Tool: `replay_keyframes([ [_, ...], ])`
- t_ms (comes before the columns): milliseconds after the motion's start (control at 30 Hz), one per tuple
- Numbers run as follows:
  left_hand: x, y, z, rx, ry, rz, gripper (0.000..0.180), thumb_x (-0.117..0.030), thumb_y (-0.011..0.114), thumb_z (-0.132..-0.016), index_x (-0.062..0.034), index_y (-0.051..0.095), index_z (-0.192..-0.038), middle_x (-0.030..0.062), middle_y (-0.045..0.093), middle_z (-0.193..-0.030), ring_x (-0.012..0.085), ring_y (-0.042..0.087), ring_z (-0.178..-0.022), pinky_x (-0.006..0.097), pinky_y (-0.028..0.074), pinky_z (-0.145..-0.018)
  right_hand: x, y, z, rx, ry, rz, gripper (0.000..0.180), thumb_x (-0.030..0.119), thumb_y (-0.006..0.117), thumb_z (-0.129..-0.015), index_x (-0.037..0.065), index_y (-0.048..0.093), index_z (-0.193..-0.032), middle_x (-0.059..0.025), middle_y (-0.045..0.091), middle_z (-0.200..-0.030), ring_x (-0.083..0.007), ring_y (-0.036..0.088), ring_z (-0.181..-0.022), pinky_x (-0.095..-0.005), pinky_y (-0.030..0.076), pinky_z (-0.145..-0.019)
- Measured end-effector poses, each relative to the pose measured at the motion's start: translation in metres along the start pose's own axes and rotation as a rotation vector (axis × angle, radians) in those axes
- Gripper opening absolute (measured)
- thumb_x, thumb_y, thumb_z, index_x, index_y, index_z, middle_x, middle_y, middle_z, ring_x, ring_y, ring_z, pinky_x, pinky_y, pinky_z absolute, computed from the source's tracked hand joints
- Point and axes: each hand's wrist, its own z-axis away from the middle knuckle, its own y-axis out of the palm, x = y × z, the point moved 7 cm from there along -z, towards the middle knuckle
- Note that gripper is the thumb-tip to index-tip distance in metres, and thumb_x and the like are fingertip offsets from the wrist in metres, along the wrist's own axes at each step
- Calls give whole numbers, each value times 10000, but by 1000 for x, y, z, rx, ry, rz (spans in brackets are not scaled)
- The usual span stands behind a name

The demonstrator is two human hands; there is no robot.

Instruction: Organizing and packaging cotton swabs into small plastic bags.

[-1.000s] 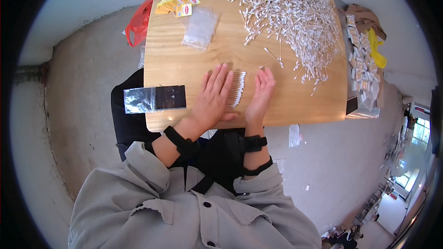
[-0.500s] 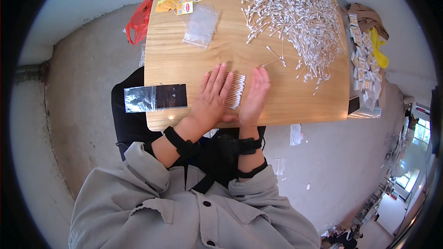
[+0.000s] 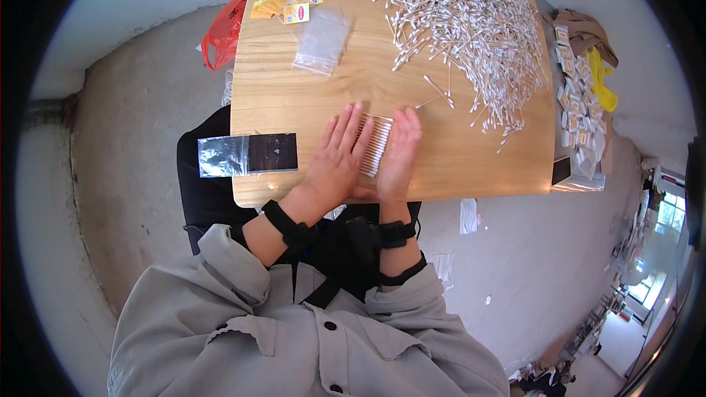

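left hand (image 3: 334, 165) and right hand (image 3: 399, 156) lie flat and unclenched on the light wooden table (image 3: 456, 158), grasping nothing. between them, touching both, sits a tidy row of white cotton swabs (image 3: 374, 145); the row runs away from the person, each swab crosswise. loose swab heap (image 3: 463, 15) lies well beyond.
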Motion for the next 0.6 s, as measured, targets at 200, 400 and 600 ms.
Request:
replay_keyframes([
  [200, 0, -5, 0, 68, 4, -51, 1270, -655, 751, -532, 5, 216, -1475, 222, 162, -1548, 349, 144, -1449, 523, 108, -1161, 9, -8, -18, -94, 34, -57, 595, 422, 237, -1027, -35, 310, -1401, -210, 354, -1420, -269, 310, -1367, -376, 173, -1172],
  [400, -1, 0, -5, 81, 45, -55, 1291, -658, 760, -506, -12, 214, -1482, 194, 175, -1554, 328, 149, -1451, 519, 105, -1162, -2, -2, -15, -69, 29, -57, 535, 360, 272, -1033, -42, 347, -1377, -201, 388, -1388, -278, 370, -1319, -387, 250, -1140],
  [600, -11, 1, -5, 34, 91, -23, 1287, -651, 756, -507, 0, 217, -1477, 195, 193, -1547, 324, 161, -1450, 500, 108, -1168, 6, -4, -5, -64, 24, -86, 457, 260, 321, -1025, -48, 365, -1360, -193, 410, -1375, -267, 397, -1294, -368, 301, -1104],
])
